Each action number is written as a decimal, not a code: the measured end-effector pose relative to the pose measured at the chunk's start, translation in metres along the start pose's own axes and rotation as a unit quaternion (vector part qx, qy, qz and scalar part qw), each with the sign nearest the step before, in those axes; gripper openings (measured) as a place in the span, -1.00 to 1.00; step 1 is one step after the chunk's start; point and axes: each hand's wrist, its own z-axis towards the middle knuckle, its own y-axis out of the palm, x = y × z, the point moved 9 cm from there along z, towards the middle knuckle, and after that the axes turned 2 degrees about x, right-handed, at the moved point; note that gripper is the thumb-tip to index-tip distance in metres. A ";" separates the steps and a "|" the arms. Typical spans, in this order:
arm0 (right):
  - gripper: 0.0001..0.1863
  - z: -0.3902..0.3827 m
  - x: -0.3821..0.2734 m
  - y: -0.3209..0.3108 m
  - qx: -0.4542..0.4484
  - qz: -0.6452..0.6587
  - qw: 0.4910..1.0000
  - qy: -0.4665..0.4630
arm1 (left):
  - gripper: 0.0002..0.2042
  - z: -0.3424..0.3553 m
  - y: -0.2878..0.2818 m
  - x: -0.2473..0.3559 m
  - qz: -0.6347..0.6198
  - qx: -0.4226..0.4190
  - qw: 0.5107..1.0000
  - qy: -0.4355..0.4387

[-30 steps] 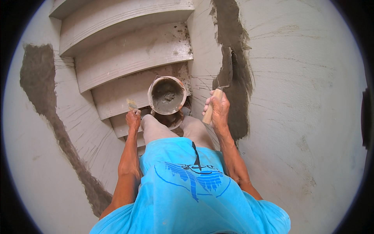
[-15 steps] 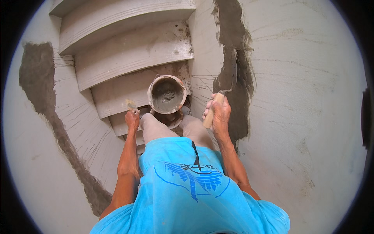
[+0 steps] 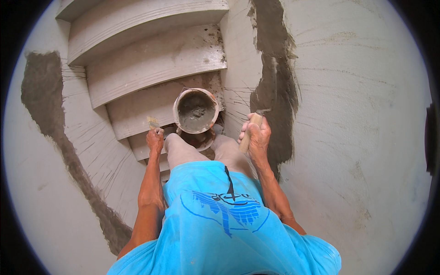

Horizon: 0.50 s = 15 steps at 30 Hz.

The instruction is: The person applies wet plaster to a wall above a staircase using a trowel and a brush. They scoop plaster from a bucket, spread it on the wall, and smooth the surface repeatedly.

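My right hand [image 3: 257, 135] is closed around the pale wooden handle of a trowel [image 3: 252, 129]. Its blade lies up against the dark wet mortar strip [image 3: 273, 98] on the right wall and is hard to tell apart from the mortar. On the left, my left hand [image 3: 156, 139] grips a small brush-like tool [image 3: 153, 122] with a yellowish end, near the stair edge. Just ahead of my knees, between the two hands, stands a round bucket [image 3: 176, 109]. Grey wet mortar [image 3: 196, 111] is inside it.
Pale curved stair steps [image 3: 151, 52] rise ahead and to the left. A second mortar strip [image 3: 50, 101] runs down the left wall [image 3: 43, 183]. Below the bucket, another round rim [image 3: 200, 145] shows between my knees. The right wall [image 3: 348, 123] stands close beside me.
The trowel has turned slightly, so its blade, earlier seen as a clear outline, now blends into the mortar. My right hand shifted a little; the left hand stays nearly still.
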 end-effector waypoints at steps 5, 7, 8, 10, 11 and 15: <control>-0.71 0.028 0.014 0.005 -0.032 0.045 0.998 0.040 | -0.73 -0.001 -0.002 0.001 0.000 -0.024 1.000 -0.013; -0.71 0.036 0.013 0.005 -0.038 0.051 0.997 0.034 | -0.73 -0.003 -0.005 -0.002 0.009 -0.008 1.000 -0.006; -0.71 0.040 0.011 0.005 -0.040 0.055 0.997 0.031 | -0.72 -0.005 -0.007 -0.003 0.013 -0.001 1.000 -0.003; -0.71 0.047 0.009 0.004 -0.044 0.045 0.998 0.029 | -0.71 -0.008 -0.008 -0.006 0.003 -0.012 1.000 -0.011; -0.71 0.049 0.008 0.003 -0.046 0.040 0.998 0.028 | -0.71 -0.009 -0.009 -0.005 -0.002 -0.018 1.000 -0.014; -0.72 0.057 0.005 0.004 -0.057 0.037 0.997 0.035 | -0.71 -0.011 -0.011 -0.006 -0.004 -0.016 1.000 -0.010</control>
